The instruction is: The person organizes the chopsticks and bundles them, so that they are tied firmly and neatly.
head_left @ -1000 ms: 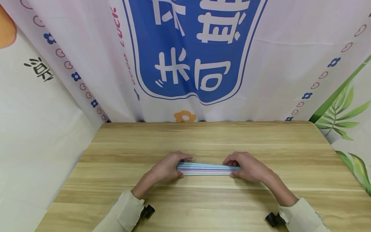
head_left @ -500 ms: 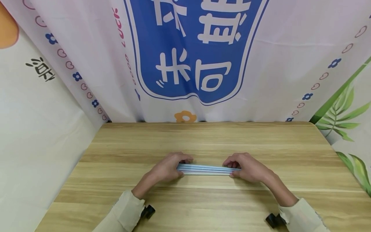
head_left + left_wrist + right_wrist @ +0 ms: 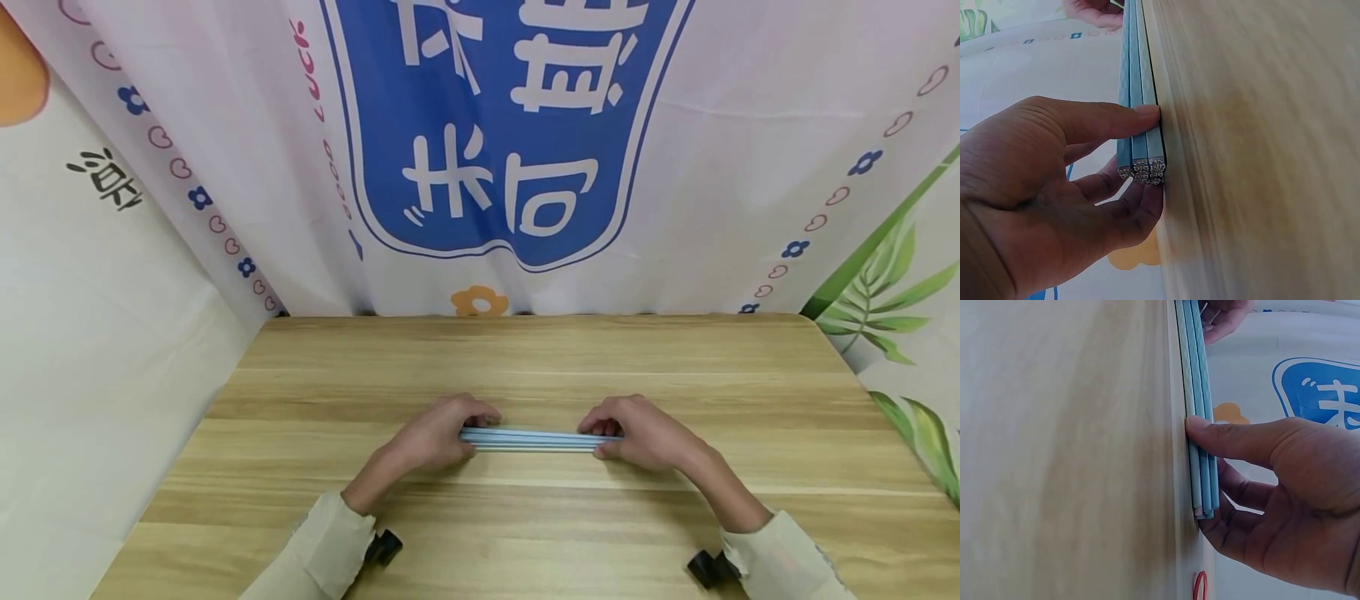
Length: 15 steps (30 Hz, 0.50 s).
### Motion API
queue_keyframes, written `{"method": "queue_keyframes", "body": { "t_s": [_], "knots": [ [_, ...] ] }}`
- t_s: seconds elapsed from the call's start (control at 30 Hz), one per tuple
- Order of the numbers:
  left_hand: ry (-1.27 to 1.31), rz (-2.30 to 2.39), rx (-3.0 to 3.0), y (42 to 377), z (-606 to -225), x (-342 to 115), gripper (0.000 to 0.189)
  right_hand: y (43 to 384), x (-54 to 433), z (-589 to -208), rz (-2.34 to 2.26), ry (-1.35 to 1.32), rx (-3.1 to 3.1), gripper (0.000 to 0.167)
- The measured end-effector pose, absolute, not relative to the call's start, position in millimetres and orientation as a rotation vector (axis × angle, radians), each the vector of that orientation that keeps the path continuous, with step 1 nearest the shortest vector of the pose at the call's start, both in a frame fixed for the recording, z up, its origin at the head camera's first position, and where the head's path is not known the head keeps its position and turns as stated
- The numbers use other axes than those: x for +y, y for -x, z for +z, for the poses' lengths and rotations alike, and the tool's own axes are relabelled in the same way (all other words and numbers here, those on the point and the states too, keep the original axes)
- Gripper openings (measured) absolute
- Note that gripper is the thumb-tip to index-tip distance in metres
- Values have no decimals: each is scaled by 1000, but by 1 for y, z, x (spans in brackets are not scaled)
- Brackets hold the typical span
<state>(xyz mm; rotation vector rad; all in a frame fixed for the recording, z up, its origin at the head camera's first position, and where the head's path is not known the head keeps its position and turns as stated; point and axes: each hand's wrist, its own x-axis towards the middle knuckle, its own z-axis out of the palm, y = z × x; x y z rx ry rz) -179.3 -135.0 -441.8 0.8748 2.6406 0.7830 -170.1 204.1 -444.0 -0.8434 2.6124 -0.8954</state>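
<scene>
A bundle of blue and pale green chopsticks (image 3: 534, 441) lies crosswise low over the tabletop in the head view. My left hand (image 3: 438, 429) pinches the bundle's left end between thumb and fingers. In the left wrist view, the chopsticks' (image 3: 1139, 94) square ends with a silvery pattern sit in a stack, with the left thumb (image 3: 1113, 122) across the side. At the right end my right hand (image 3: 645, 431) pinches the narrower tips. The right wrist view shows the right thumb (image 3: 1235, 437) over the chopsticks (image 3: 1197, 394) and curled fingers behind them.
The wooden table (image 3: 540, 525) reaches back to a printed cloth (image 3: 705, 192) hanging behind its far edge. More printed cloth (image 3: 112, 333) hangs at the left. A small black device (image 3: 384, 547) sits at the left cuff, another black device (image 3: 708, 569) at the right.
The bundle has become narrower as seen from above. Purple and pink stripes seen a second ago no longer show; mostly blue sticks are on top. Both hands stay nearly in place.
</scene>
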Motion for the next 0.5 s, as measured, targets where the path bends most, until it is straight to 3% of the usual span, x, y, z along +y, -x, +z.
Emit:
{"method": "queue_keyframes", "body": {
  "t_s": [0.5],
  "knots": [
    [-854, 798, 2644, 177, -443, -135, 47, 168, 202, -443, -849, 830, 2640, 16]
  ]
}}
